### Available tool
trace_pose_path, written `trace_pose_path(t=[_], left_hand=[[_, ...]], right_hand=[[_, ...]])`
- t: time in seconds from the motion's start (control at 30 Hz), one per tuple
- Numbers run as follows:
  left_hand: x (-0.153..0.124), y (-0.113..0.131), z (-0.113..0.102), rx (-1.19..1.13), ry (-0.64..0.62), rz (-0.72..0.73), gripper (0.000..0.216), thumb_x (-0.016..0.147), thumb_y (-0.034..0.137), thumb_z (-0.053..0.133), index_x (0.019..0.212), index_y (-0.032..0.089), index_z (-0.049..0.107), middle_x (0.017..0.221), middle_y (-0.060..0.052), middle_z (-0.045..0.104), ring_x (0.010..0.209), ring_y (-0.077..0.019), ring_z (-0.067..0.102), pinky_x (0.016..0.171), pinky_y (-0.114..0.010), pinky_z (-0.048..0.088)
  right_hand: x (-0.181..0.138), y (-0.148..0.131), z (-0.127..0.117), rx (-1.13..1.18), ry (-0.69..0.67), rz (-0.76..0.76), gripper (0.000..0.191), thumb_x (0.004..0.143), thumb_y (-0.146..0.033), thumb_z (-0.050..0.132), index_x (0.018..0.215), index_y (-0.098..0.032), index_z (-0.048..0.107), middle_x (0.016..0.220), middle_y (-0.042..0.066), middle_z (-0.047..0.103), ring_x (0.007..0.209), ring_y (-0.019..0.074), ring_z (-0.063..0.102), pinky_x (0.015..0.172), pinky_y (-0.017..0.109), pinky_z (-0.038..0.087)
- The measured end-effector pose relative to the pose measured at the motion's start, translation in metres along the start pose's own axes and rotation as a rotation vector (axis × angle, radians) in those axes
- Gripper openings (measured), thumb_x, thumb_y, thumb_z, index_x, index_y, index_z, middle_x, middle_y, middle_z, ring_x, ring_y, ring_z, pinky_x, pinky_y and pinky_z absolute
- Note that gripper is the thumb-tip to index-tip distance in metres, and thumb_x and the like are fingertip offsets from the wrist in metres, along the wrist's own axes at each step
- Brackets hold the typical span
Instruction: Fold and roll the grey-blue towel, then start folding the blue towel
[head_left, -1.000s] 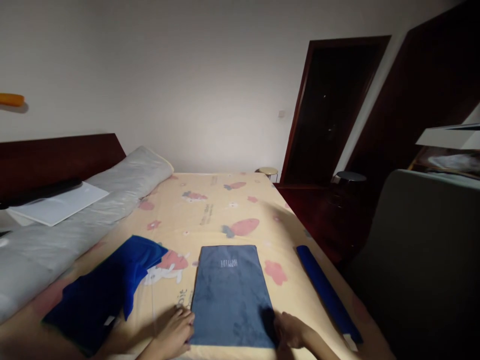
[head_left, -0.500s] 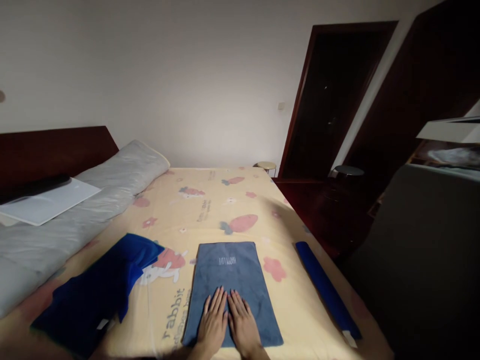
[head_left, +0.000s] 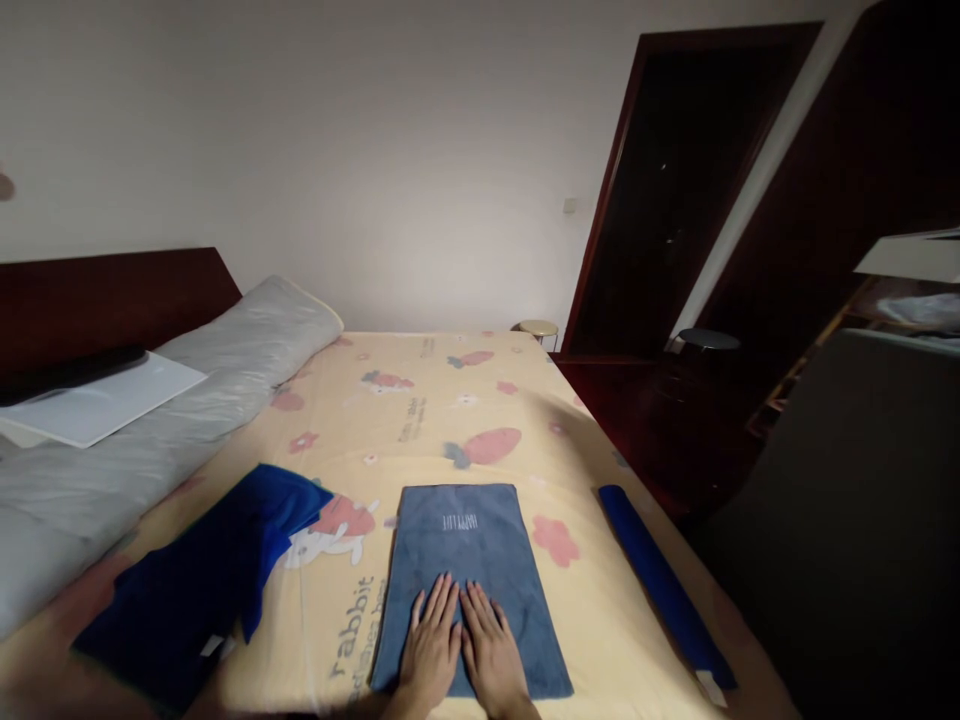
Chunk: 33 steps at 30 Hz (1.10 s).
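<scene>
A grey-blue towel (head_left: 465, 555) with white "HAPPY LIFE" lettering, upside down from here, lies flat at the near edge of the bed. My left hand (head_left: 433, 640) rests palm down on its lower part, fingers stretched out. Beside it, my right hand (head_left: 489, 640) lies flat on the same cloth, thumbs close together. Neither hand grips anything. To the left is a crumpled dark blue cloth (head_left: 195, 580) with a white tag. A rolled or narrowly folded blue cloth (head_left: 664, 585), also tagged, lies along the right edge.
The yellow bed sheet (head_left: 420, 440) has rabbit and carrot prints. Grey bedding (head_left: 232, 390) runs along the left, with a white board (head_left: 112, 400) and a dark object on it. Two stools (head_left: 709, 340) stand beyond the bed near a dark door (head_left: 697, 190). A dark grey panel (head_left: 862, 520) rises at right.
The view has shifted slightly, so everything sits a little further right in the picture. Both hands stay flat on the towel in nearly the same place.
</scene>
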<state>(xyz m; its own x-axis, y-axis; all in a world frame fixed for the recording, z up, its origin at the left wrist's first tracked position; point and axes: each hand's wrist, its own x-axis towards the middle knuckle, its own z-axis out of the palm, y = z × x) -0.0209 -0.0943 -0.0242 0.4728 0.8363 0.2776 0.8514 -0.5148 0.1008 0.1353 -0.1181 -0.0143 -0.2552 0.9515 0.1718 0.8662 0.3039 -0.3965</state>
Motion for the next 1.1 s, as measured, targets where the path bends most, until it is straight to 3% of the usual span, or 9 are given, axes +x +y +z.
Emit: trace_pose_path(t=[0.1, 0.27, 0.37, 0.53, 0.67, 0.77, 0.83, 0.93, 1.1], left_hand=[[-0.005, -0.015, -0.006, 0.028, 0.000, 0.014, 0.059, 0.098, 0.030, 0.032, 0.151, 0.029, 0.006, 0.155, 0.000, 0.037, 0.139, -0.0174, 0.040, 0.111, -0.039, 0.035], [-0.037, -0.076, -0.029, 0.110, -0.011, -0.105, 0.055, 0.098, 0.035, 0.033, 0.150, 0.035, 0.013, 0.154, 0.002, 0.040, 0.139, -0.0182, 0.041, 0.110, -0.041, 0.034], [-0.049, -0.096, -0.041, 0.134, -0.036, -0.086, 0.055, 0.097, 0.034, 0.036, 0.149, 0.037, 0.017, 0.154, 0.002, 0.039, 0.139, -0.0202, 0.040, 0.112, -0.043, 0.032], [-0.033, -0.066, -0.040, 0.128, 0.024, -0.037, 0.067, 0.092, 0.015, 0.033, 0.151, 0.032, 0.007, 0.155, 0.000, 0.037, 0.140, -0.0205, 0.040, 0.114, -0.047, 0.029], [-0.007, -0.024, -0.019, 0.044, 0.063, 0.050, 0.069, 0.091, 0.014, 0.033, 0.151, 0.028, 0.002, 0.154, -0.001, 0.037, 0.138, -0.0191, 0.042, 0.111, -0.041, 0.036], [0.010, -0.010, -0.001, 0.005, 0.045, 0.048, 0.081, 0.083, 0.007, 0.036, 0.150, 0.026, -0.004, 0.155, -0.002, 0.034, 0.139, -0.0220, 0.041, 0.110, -0.043, 0.037], [0.022, -0.011, 0.005, -0.003, 0.028, 0.040, 0.088, 0.077, 0.003, 0.037, 0.150, 0.026, -0.006, 0.156, -0.001, 0.030, 0.140, -0.0229, 0.040, 0.112, -0.044, 0.035], [0.040, -0.020, 0.004, -0.007, 0.010, 0.061, 0.089, 0.076, 0.001, 0.036, 0.151, 0.027, -0.003, 0.157, 0.001, 0.029, 0.141, -0.0204, 0.037, 0.115, -0.043, 0.032], [0.075, -0.041, -0.001, -0.023, -0.031, 0.136, 0.070, 0.091, 0.013, 0.034, 0.152, 0.029, 0.003, 0.158, 0.001, 0.031, 0.142, -0.0164, 0.035, 0.116, -0.039, 0.033]], right_hand=[[-0.005, 0.012, -0.009, 0.014, -0.014, 0.017, 0.051, 0.099, -0.041, 0.029, 0.149, -0.030, 0.021, 0.155, 0.002, 0.031, 0.143, 0.0224, 0.031, 0.114, 0.046, 0.036], [-0.030, 0.061, -0.036, -0.006, -0.022, 0.168, 0.055, 0.098, -0.050, 0.029, 0.148, -0.028, 0.028, 0.156, 0.004, 0.030, 0.144, 0.0234, 0.029, 0.117, 0.049, 0.031], [-0.037, 0.077, -0.041, -0.018, -0.017, 0.174, 0.055, 0.097, -0.051, 0.030, 0.147, -0.029, 0.030, 0.156, 0.003, 0.031, 0.144, 0.0234, 0.030, 0.116, 0.048, 0.033], [-0.017, 0.047, -0.019, -0.054, 0.086, 0.124, 0.053, 0.097, -0.048, 0.034, 0.146, -0.028, 0.033, 0.155, 0.005, 0.033, 0.142, 0.0252, 0.033, 0.114, 0.049, 0.037], [0.009, 0.011, 0.003, -0.001, 0.014, 0.010, 0.051, 0.097, -0.038, 0.035, 0.147, -0.030, 0.029, 0.155, 0.002, 0.031, 0.142, 0.0240, 0.033, 0.114, 0.047, 0.037], [0.026, 0.000, 0.009, 0.020, -0.047, 0.017, 0.059, 0.090, -0.021, 0.040, 0.147, -0.027, 0.028, 0.154, 0.003, 0.030, 0.143, 0.0248, 0.032, 0.115, 0.047, 0.035], [0.036, 0.003, 0.006, 0.015, -0.063, 0.030, 0.065, 0.086, -0.017, 0.042, 0.148, -0.026, 0.026, 0.155, 0.004, 0.028, 0.144, 0.0253, 0.029, 0.117, 0.049, 0.032], [0.050, 0.016, -0.003, 0.005, -0.053, -0.016, 0.057, 0.093, -0.026, 0.039, 0.148, -0.027, 0.024, 0.155, 0.003, 0.027, 0.144, 0.0253, 0.029, 0.116, 0.050, 0.032], [0.079, 0.041, -0.016, -0.002, -0.053, -0.083, 0.051, 0.099, -0.040, 0.030, 0.149, -0.032, 0.021, 0.155, 0.004, 0.029, 0.143, 0.0242, 0.031, 0.116, 0.051, 0.033]])
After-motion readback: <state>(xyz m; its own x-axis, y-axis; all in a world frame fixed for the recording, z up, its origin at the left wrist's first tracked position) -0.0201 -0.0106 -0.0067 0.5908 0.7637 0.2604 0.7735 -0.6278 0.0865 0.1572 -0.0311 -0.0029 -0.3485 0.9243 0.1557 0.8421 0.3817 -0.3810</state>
